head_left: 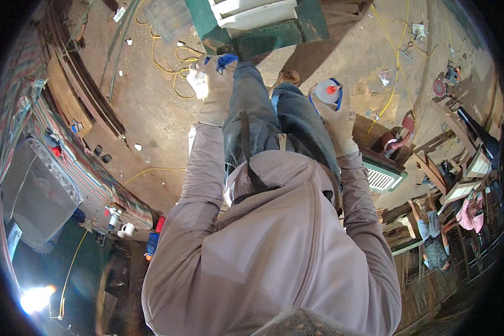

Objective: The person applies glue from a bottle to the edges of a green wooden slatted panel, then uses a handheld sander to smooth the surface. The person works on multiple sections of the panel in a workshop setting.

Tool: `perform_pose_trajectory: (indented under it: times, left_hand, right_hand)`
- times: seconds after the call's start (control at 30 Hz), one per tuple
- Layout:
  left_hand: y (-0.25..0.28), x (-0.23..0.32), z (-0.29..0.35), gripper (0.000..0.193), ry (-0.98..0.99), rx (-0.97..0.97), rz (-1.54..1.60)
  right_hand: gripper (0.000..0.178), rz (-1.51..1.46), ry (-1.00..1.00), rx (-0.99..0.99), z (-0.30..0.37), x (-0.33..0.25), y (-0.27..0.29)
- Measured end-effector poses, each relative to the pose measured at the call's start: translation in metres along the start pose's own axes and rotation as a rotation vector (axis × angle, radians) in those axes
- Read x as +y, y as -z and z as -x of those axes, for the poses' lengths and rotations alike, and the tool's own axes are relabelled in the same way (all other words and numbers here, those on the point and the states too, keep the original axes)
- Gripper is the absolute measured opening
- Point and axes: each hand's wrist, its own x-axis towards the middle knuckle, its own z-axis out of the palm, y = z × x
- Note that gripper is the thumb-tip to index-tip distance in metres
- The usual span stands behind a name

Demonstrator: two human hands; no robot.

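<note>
My right hand (340,120), in a pale work glove with blue on the finger side, is closed round a whitish squeeze bottle (321,94) with a red tip. It is held over my right knee, tip toward me. By my left knee is my left hand (211,84), gloved the same way. Its fingers are curled, and whatever they may hold is hidden. Just beyond the left hand stands a green wooden frame with white louvre slats (269,37), partly cut off by the upper edge of the view.
A second green louvred panel (382,172) lies right of my legs. Yellow cord (176,64) coils on the floor at left; another cord (396,73) runs at right. Long boards (78,89) lie far left. Another person (431,235) is among wooden pieces at right.
</note>
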Motion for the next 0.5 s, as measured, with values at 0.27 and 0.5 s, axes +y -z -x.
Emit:
perform_pose_trajectory:
  times: [0.27, 0.5]
  left_hand:
    - [-0.005, -0.006, 0.011, 0.028, -0.124, -0.125, -0.065]
    - [0.0, -0.016, -0.008, 0.036, -0.287, -0.131, -0.022]
  right_hand:
    - [0.054, 0.0, 0.056, -0.073, 0.01, 0.001, -0.002]
    - [0.054, -0.011, -0.04, -0.138, 0.02, 0.004, -0.004]
